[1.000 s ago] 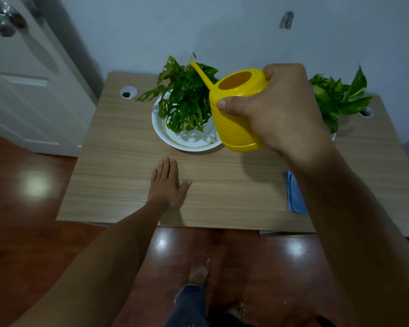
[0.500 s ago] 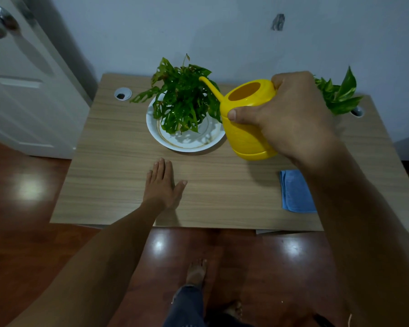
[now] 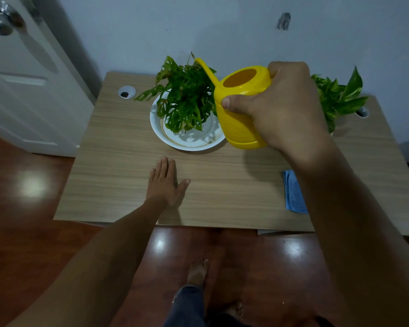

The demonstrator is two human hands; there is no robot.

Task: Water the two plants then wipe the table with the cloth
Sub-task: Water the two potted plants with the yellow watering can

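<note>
The leafy green plant with holed leaves (image 3: pixel 187 100), standing in its white bowl-shaped dish (image 3: pixel 187 140) toward the back of the pale wood-grain table (image 3: pixel 118 166), is the one I am watering; the spout is reaching over its foliage, though I cannot make out any stream. I am judging the task as barely begun: the second, broad-leaved green plant (image 3: pixel 340 97) at the back right is waiting, and the folded blue cloth (image 3: pixel 293 192) is lying untouched near the front right edge. My right hand (image 3: pixel 281 107) is clamping the yellow plastic watering can (image 3: pixel 241 107), thumb across its side, raised and tipping it leftward. My left hand (image 3: pixel 163 185) is lying flat, fingers spread slightly, holding nothing.
</note>
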